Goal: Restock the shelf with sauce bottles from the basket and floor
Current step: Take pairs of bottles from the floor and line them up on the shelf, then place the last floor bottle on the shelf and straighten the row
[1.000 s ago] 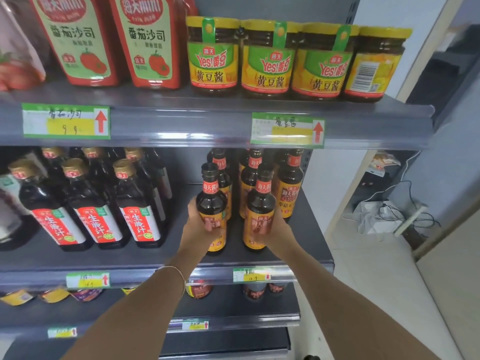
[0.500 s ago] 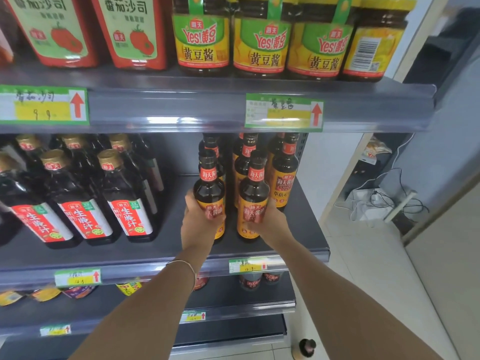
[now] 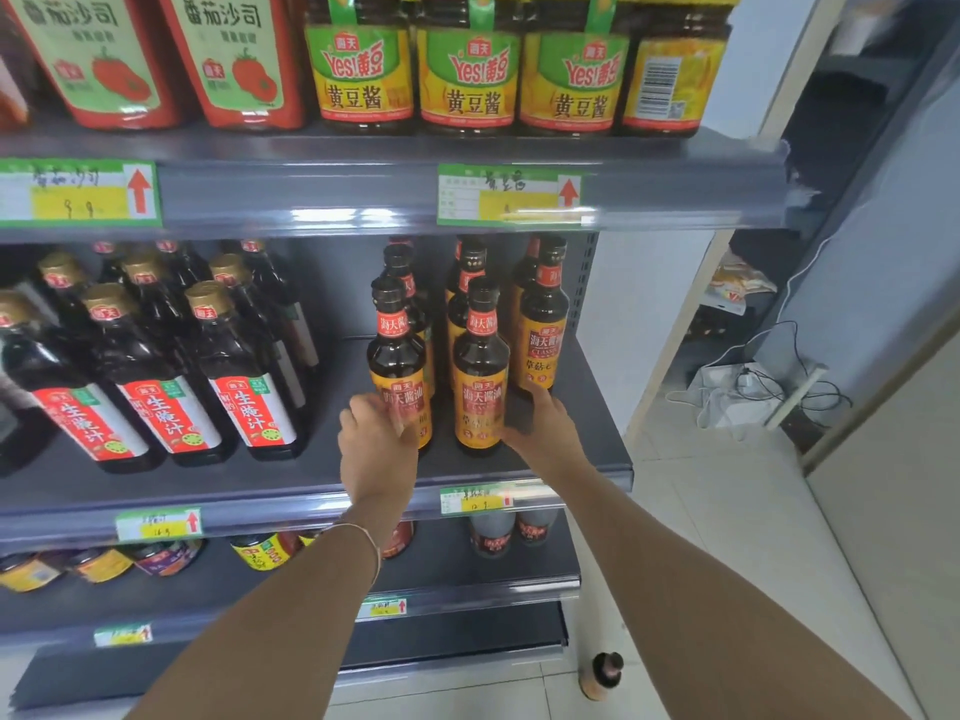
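Two dark sauce bottles with orange labels stand upright at the front of the middle shelf [image 3: 311, 504]. My left hand [image 3: 376, 449] is just in front of the left bottle [image 3: 396, 356], its blurred fingers loose over the label. My right hand [image 3: 545, 431] is beside the right bottle [image 3: 480, 366], fingers spread and off the glass. Several more bottles of the same kind stand in rows behind them, one at the right [image 3: 543, 335]. Another sauce bottle [image 3: 602, 675] stands on the floor by the shelf's right foot. No basket is in view.
Red-labelled dark bottles [image 3: 249, 407] fill the left of the middle shelf. Yellow bean-paste jars [image 3: 467, 70] and red ketchup pouches [image 3: 234, 59] sit on the shelf above. Lower shelves hold more bottles [image 3: 493, 535]. A white box with cables [image 3: 737, 392] lies on the floor at right.
Both hands pushed the two bottles back onto the shelf, then let go and drew back toward me. The view tipped down, so the floor bottle shows more.
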### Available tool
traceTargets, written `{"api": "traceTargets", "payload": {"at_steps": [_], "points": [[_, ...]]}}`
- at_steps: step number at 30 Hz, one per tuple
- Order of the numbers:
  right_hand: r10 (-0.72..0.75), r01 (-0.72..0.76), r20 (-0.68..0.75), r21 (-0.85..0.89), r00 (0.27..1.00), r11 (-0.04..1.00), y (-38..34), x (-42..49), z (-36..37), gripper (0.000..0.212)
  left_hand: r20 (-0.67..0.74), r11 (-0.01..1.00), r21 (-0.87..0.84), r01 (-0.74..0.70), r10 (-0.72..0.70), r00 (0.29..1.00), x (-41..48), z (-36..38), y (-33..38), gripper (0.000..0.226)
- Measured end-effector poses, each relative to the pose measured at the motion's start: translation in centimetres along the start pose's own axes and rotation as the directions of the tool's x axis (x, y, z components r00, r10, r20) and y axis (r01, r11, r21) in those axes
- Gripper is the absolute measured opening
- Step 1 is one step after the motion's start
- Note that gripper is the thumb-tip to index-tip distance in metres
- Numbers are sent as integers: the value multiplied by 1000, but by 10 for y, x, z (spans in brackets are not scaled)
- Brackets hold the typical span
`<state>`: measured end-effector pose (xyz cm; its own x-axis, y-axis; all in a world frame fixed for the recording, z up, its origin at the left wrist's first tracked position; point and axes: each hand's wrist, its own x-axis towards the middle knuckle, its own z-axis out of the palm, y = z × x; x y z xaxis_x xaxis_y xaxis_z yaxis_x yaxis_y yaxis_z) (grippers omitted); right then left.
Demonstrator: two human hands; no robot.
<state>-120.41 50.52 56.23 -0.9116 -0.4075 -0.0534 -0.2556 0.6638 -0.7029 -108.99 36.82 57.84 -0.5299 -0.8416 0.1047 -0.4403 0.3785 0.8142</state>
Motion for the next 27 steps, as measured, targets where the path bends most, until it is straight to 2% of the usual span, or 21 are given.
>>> {"api": "traceTargets", "payload": {"at_steps": [3, 8, 13, 16, 19, 23, 27], "points": [[-33, 32, -23, -29, 999, 999, 19, -16, -19, 66, 104, 997, 63, -53, 46, 994, -24, 11, 4, 23], [-48, 46, -53, -33, 997, 998, 80, -53, -64, 52, 256, 995, 54, -84, 67, 964, -88, 59, 17, 20], [85, -87, -20, -80, 996, 993, 171, -81, -94, 45, 426, 997, 20, -79, 63, 903, -155, 134, 23, 11], [150, -148, 8, -99, 989, 984, 222, -92, -97, 46, 564, 988, 71, -140, 76, 822, -181, 175, 14, 19], [219, -211, 66, -110, 974, 971, 268, -95, -86, 50, 716, 990, 109, -93, -13, 698, -195, 214, -8, 26], [330, -307, 188, -139, 925, 941, 343, -99, -51, 51, 795, 971, 195, -137, -75, 602, -208, 264, -59, 24], [431, -402, 240, -161, 870, 902, 430, -104, 13, 51, 837, 963, 234, -134, -130, 532, -222, 322, -140, 23]]}}
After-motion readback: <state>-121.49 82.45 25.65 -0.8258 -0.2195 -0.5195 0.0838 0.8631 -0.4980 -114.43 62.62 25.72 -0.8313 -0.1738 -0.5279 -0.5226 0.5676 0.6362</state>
